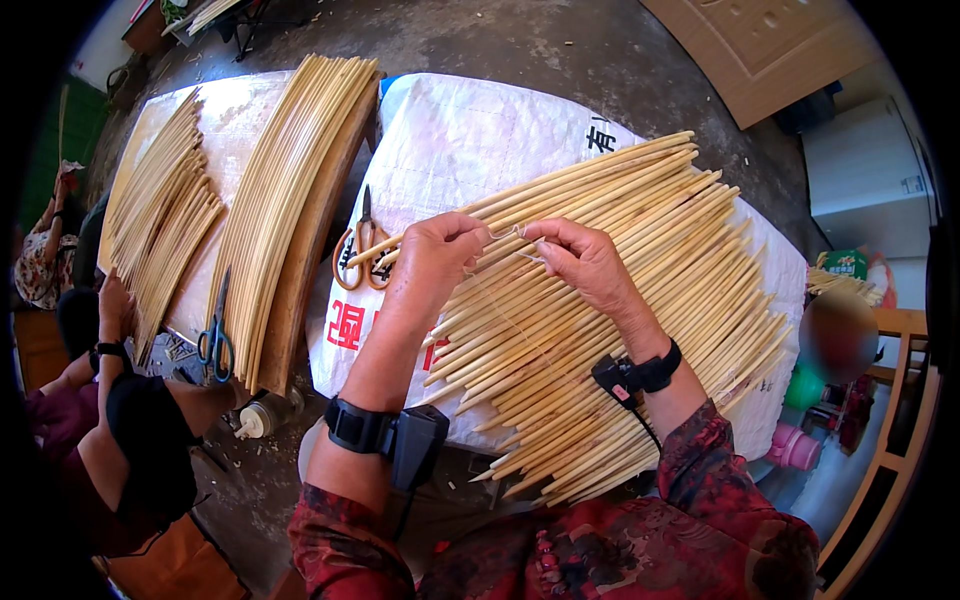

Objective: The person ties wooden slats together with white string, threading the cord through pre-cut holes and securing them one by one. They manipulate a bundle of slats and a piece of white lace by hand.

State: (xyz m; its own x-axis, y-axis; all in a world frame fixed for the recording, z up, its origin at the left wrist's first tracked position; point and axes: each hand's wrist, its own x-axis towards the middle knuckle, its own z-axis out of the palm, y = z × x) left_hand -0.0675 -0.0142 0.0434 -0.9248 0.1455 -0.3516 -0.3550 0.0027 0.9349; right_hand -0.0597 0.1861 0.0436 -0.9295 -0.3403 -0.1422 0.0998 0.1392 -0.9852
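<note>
My left hand [440, 258] and my right hand [588, 262] are close together above a wide layer of pale, pointed wooden sticks [610, 310]. Each pinches a thin whitish string [507, 232], which curves across the small gap between the fingertips. A strand of it seems to trail down over the sticks. Beside my left wrist lie scissors [366, 235] with brownish handles, blades pointing away. Beneath the sticks is a white woven plastic sheet [450, 125] with printed marks. Black straps with small boxes are on both my wrists.
On the left, a wooden table [250, 95] carries two stick bundles, a long one [290, 210] and a looser one [165, 215], plus blue-handled scissors [216, 335]. A co-worker's hand [116, 300] touches the looser sticks. A jar [262, 415] stands below; a wooden frame [890, 440] is at right.
</note>
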